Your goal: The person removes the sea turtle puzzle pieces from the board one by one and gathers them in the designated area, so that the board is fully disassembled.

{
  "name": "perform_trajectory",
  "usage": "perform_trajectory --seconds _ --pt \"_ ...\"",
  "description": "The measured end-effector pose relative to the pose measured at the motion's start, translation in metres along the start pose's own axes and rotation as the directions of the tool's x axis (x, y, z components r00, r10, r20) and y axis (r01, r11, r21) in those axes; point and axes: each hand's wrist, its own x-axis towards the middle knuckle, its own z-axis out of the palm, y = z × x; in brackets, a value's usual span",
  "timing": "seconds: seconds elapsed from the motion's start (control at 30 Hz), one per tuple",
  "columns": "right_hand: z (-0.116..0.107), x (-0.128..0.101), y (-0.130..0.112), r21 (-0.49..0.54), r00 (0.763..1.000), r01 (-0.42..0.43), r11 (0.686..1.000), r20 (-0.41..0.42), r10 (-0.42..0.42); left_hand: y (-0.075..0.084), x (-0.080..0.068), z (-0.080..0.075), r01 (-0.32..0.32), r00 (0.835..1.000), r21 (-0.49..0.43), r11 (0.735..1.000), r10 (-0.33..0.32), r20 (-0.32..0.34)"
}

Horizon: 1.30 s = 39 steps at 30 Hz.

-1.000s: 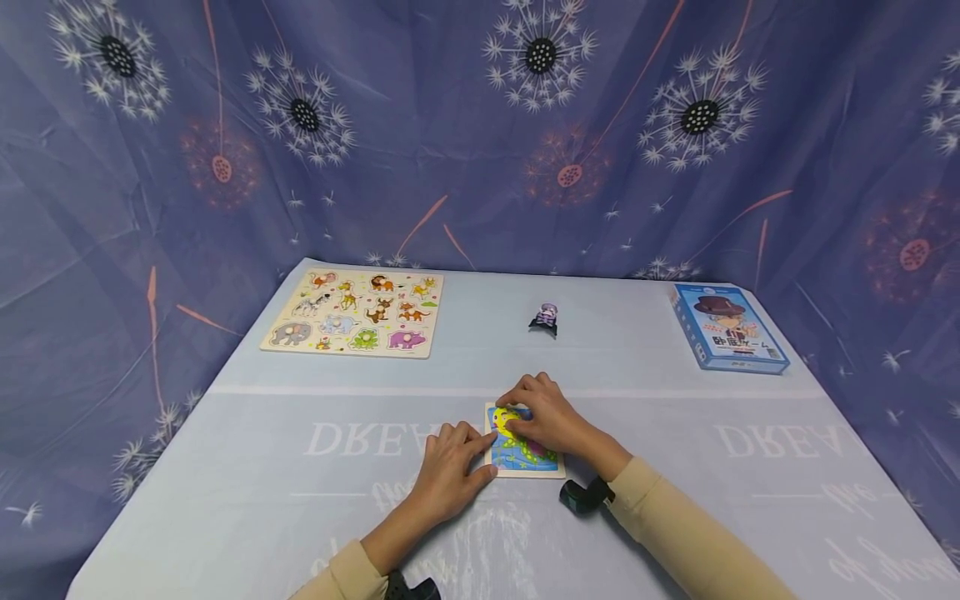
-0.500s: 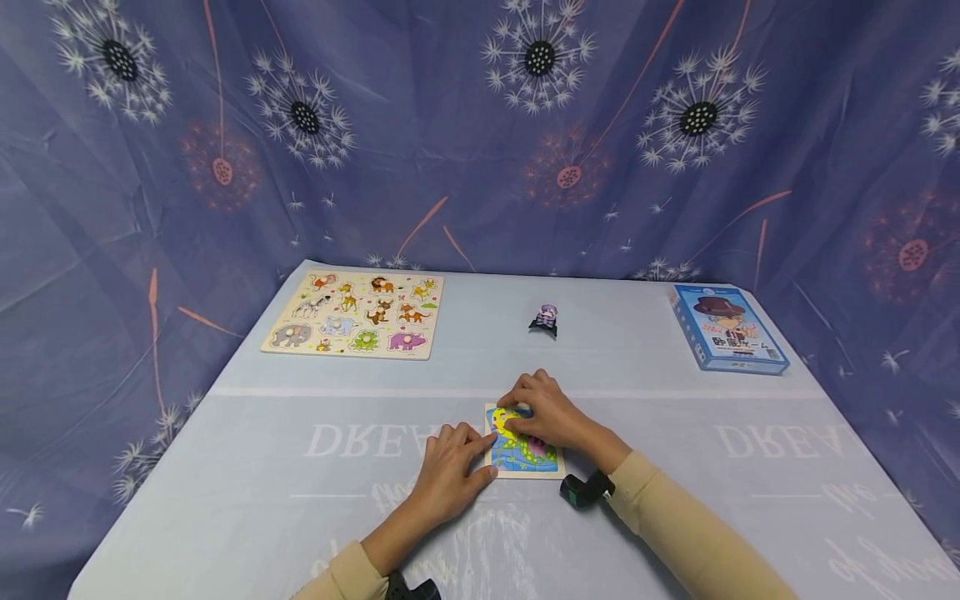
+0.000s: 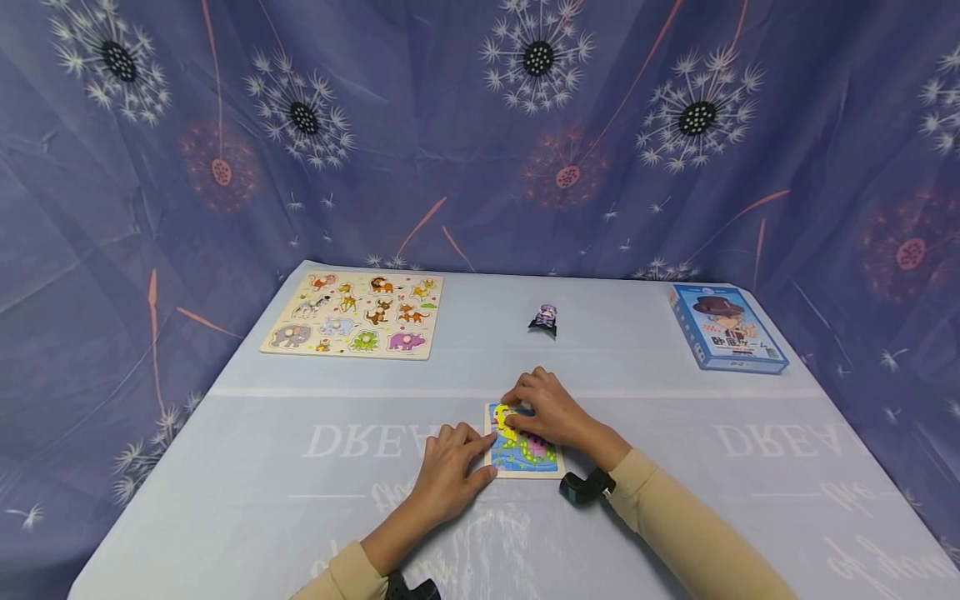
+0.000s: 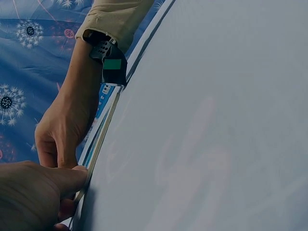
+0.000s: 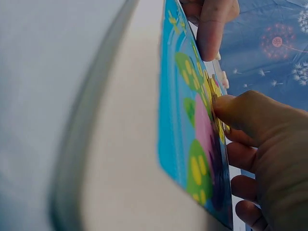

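A small wooden jigsaw board (image 3: 528,476) with a blue, yellow and green cartoon picture lies in the middle of the table. At its left edge, my left hand (image 3: 448,468) rests with index finger and thumb extended against the frame. My right hand (image 3: 551,412) arches over the upper part of the board, pinching a yellow jigsaw piece (image 5: 215,87) between thumb and fingers. In the right wrist view this piece stands tilted up from the picture surface, by the thumb (image 5: 231,108). The right hand partly covers the board's upper right corner in the head view.
An animal knob puzzle (image 3: 352,315) lies at the back left of the table. Near the back middle stands a small purple and black figure (image 3: 545,320). A blue box (image 3: 731,328) with a cartoon character lies at the back right. A patterned purple curtain (image 3: 465,150) hangs behind.
My right hand has shifted slightly up and to the right, and the yellow piece in its fingers has changed its angle a little. The left hand has stayed at the board's edge.
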Motion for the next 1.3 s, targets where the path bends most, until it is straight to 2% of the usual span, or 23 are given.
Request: perform_trajectory --seconds 0.43,0.73,1.0,1.3 --pt "0.001 0.000 0.001 0.009 0.999 -0.035 0.999 0.027 0.034 0.000 0.000 0.000 0.008 1.000 -0.003 1.000 -0.008 0.011" --pt "-0.001 -0.001 0.001 0.004 0.999 -0.042 0.999 -0.004 0.042 0.001 0.000 0.000 0.002 1.000 -0.012 1.000 -0.002 -0.002" --pt "-0.024 -0.011 0.006 0.016 0.995 -0.096 0.995 -0.038 0.097 0.001 0.001 0.000 -0.001 1.000 -0.010 1.000 0.001 -0.016" --pt "-0.051 -0.044 0.039 -0.026 0.989 -0.128 0.991 -0.077 0.126 0.002 0.000 0.001 0.008 1.000 -0.020 1.000 -0.009 -0.023"
